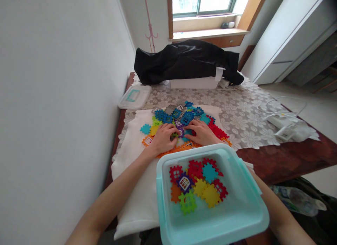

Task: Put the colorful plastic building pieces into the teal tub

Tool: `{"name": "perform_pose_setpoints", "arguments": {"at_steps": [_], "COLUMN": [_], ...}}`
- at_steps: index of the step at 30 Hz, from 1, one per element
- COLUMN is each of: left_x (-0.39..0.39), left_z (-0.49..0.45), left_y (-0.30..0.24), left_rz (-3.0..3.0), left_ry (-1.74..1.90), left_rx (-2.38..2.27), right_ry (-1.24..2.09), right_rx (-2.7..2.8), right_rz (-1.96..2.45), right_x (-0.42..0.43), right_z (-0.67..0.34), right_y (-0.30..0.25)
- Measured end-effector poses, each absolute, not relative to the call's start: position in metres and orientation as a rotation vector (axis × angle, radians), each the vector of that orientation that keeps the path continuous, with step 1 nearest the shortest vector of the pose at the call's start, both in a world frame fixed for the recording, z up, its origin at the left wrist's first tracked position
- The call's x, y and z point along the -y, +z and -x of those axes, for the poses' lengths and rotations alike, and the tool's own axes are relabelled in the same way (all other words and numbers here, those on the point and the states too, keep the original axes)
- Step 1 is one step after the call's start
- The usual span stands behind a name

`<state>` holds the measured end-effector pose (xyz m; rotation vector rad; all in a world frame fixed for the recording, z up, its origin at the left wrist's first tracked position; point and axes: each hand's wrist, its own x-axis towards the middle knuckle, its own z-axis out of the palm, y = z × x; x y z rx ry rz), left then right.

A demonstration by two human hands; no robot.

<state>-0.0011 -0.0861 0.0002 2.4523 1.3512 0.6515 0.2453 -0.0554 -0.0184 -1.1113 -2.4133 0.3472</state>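
Plastic notched tiles, heaped; left hand and right hand curled among them, grip unclear. Turquoise bin, near right forearm: an arm nudge might tip it.

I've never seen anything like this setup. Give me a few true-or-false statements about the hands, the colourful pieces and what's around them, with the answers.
1. The left hand and the right hand are both at the pile of coloured pieces. True.
2. A purple piece with a white window lies in the turquoise bin. True.
3. The bin holds pieces of one colour only. False: red pieces and yellow pieces lie there too, among others.
4. The black cover lies on the floor. False: it is at the far end of the table.
5. A pale lid with a turquoise handle lies near the wall. True.
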Motion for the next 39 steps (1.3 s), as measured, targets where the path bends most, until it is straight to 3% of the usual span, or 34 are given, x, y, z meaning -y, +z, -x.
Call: {"name": "perform_pose_setpoints", "arguments": {"at_steps": [17, 25, 39], "left_x": [0.085, 0.082, 0.08], "left_z": [0.001, 0.004, 0.003], "left_y": [-0.001, -0.005, -0.009], "left_rz": [-2.465, -2.515, -2.467], "left_ry": [0.668, 0.635, 0.749], "left_rx": [-1.26, -1.163, -1.173], "right_ry": [0.498, 0.905, 0.738], "right_rx": [2.213, 1.935, 2.103], "right_rz": [1.017, 1.001, 0.925], "right_x": [0.053, 0.058, 0.057], "right_z": [-0.242, -0.235, -0.235], "right_y": [-0.019, -0.015, -0.012]}}
